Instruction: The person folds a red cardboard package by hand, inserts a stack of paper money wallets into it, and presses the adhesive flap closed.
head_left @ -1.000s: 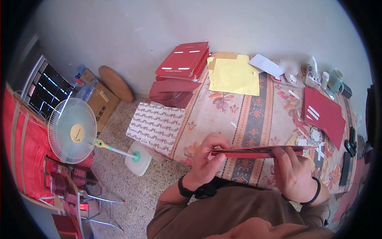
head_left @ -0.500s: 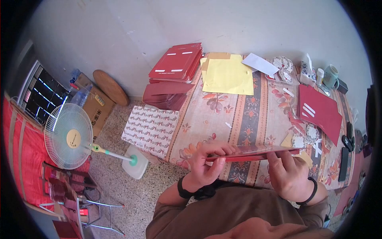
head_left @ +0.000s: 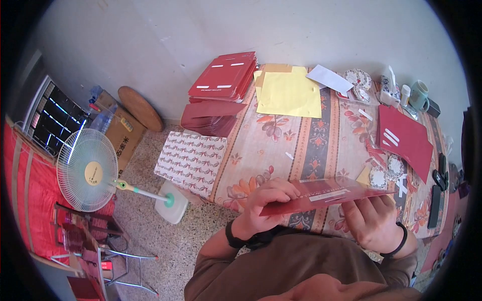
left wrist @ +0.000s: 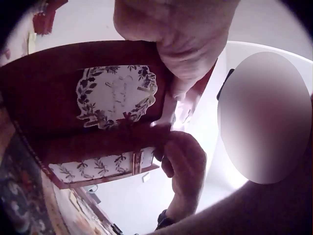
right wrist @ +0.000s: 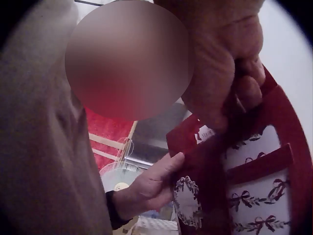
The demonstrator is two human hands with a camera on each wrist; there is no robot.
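Observation:
Both hands hold a dark red card wallet (head_left: pixel 321 197) above the near side of the table, its face with white lettering tilted up. My left hand (head_left: pixel 266 203) grips its left end, the thumb low along the edge. At the other end my right hand (head_left: pixel 370 223) has curled fingers at the near edge. From below, the left wrist view shows a wreath label (left wrist: pixel 116 95) and a strip of leaf-patterned paper (left wrist: pixel 100 168) on the wallet. Patterned panels (right wrist: pixel 259 203) also show in the right wrist view, close under the right hand.
Red card stacks (head_left: pixel 223 75) and leaf-patterned paper (head_left: pixel 192 163) lie at the table's left. Yellow sheets (head_left: pixel 288 93) lie at the back. To the right are red card (head_left: pixel 406 140), wreath cut-outs (head_left: pixel 379 178) and a mug (head_left: pixel 417 95). A fan (head_left: pixel 90 170) stands on the floor.
The wallet, seen nearly edge-on before, has tilted so its lettered face shows. Both hands stay at its ends, the right fingers now further under its near edge.

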